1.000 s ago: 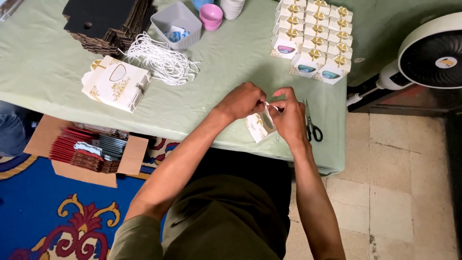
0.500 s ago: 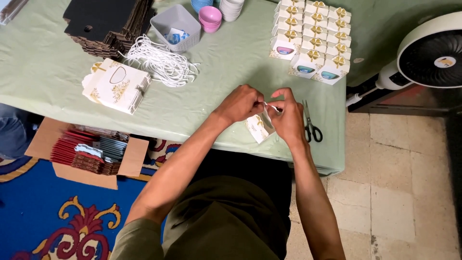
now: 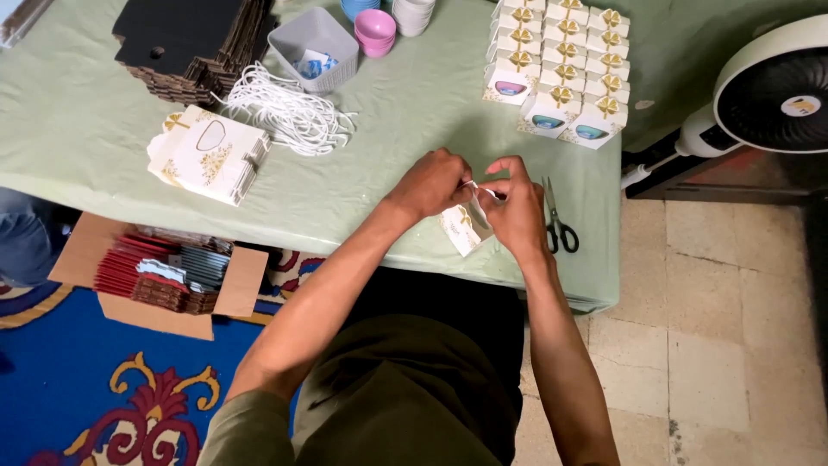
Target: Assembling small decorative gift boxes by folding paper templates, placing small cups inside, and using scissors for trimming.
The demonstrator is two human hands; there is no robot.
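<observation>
Hands unmoved, left hand [image 3: 435,183], right hand [image 3: 516,211] pinching small box [image 3: 463,229], table edge.

Even, soft indoor light, slightly blurred view

The green tablecloth [image 3: 388,129] is brightly and evenly lit with no glare; faint soft shadows sit under the hands and beside the white boxes [image 3: 561,69]. The space beneath the table is dark. Detail is soft throughout, and the fan [image 3: 772,86] bends slightly at the frame's edge.
</observation>
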